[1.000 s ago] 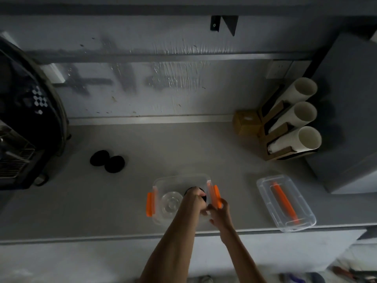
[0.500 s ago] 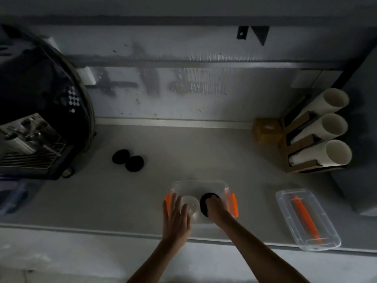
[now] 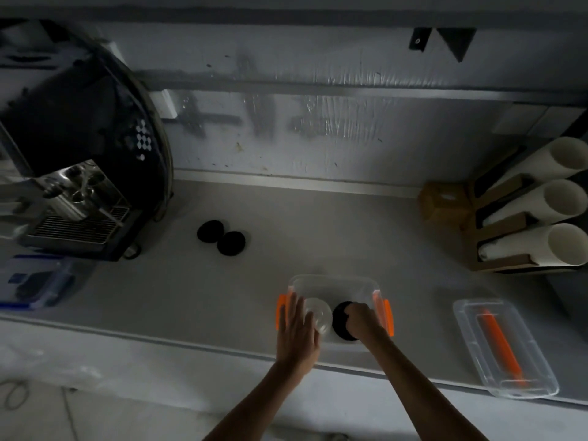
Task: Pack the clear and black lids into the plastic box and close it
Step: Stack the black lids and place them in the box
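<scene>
Hands at work over a clear plastic box [image 3: 334,283] with orange latches, which sits open at the near edge of the grey tabletop [image 3: 191,297]. We see the left hand [image 3: 297,335] laid flat on the box's left side, fingers [image 3: 294,308] straight and slightly spread, clamped on nothing, its fingertips against a clear lid [image 3: 316,313] lying inside. The right hand [image 3: 361,321] reaches into the box's right half with fingers curled down onto a black lid [image 3: 340,319]; whether they actually grip it we cannot tell. Clear and black lids lie side by side inside the box. Two more black lids [image 3: 221,238] rest touching each other on the tabletop, well apart from the box to the far left. The box's cover [image 3: 502,348], clear with an orange handle, lies to the right near the tabletop's edge. We note a coffee machine [image 3: 79,148] at far left and a rack of white cup stacks [image 3: 541,205] at far right.
</scene>
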A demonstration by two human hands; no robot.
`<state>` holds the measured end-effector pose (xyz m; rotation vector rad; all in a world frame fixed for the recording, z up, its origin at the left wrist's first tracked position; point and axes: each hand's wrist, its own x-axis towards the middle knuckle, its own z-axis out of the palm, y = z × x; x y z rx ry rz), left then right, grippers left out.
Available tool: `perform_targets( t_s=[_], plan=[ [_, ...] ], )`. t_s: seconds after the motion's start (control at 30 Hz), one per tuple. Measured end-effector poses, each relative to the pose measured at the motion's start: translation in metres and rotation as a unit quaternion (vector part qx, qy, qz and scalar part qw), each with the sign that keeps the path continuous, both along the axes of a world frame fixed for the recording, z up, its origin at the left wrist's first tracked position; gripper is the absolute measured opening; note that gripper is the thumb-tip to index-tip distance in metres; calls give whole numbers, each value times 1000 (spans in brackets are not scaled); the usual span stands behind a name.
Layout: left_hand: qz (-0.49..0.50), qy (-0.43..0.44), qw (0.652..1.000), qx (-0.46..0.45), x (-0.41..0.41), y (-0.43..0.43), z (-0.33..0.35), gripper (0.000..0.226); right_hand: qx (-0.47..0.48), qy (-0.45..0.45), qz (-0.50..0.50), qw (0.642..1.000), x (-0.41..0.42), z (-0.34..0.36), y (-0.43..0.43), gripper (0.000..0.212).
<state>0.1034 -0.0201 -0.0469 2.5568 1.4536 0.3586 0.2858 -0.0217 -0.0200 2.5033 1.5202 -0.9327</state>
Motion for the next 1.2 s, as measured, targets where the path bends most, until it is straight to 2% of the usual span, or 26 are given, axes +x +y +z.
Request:
perform_targets(
  t_s=[0.07, 0.13, 0.2, 0.33, 0.4, 0.5, 0.57, 0.63, 0.7, 0.8, 0.87, 0.9, 1.03, 1.1, 1.2],
  plan=[
    [2, -42, 999, 15, -1, 4, 7, 28, 113, 17, -46, 992, -2, -2, 4, 29],
    [-2, -69, 997, 16, -3, 2, 3, 26, 214, 38, -103, 971, -8, -7, 2, 29],
    [-6, -89, 996, -14, -4, 2, 6, 27, 272, 83, -160, 945, -11, -7, -10, 29],
    [-6, -122, 991, -55, -6, 5, 13, 37, 343, 260, -228, 874, -9, 0, -19, 30],
    [1, -160, 985, -64, -12, 10, 23, 42, 395, 303, -230, 836, -13, 16, -12, 33],
    [42, -222, 973, -40, -35, 28, 38, 44, 438, 352, -202, 802, -32, 45, 15, 31],
    [69, -241, 968, -8, -59, 54, 41, 39, 419, 395, -204, 792, -55, 59, 48, 26],
    [109, -224, 968, -3, -91, 97, 38, 35, 361, 417, -220, 805, -84, 65, 92, 21],
    [146, -170, 974, -37, -127, 154, 36, 34, 296, 405, -213, 838, -119, 56, 141, 23],
    [156, -92, 982, -56, -166, 237, 37, 31, 218, 292, -140, 921, -164, 27, 210, 25],
    [146, -56, 985, -76, -183, 290, 30, 34, 181, 204, -113, 956, -190, 10, 244, 13],
    [134, -37, 986, -93, -189, 318, 20, 36, 173, 173, -103, 964, -202, 1, 260, 17],
    [46, 77, 985, -148, -193, 396, -23, 49, 138, 101, -10, 985, -237, -35, 301, 55],
    [-8, 141, 971, -194, -189, 411, -43, 65, 112, 69, 28, 991, -244, -53, 309, 69],
    [-43, 211, 954, -208, -185, 420, -63, 70, 91, 30, 68, 993, -247, -74, 302, 73]
  ],
)
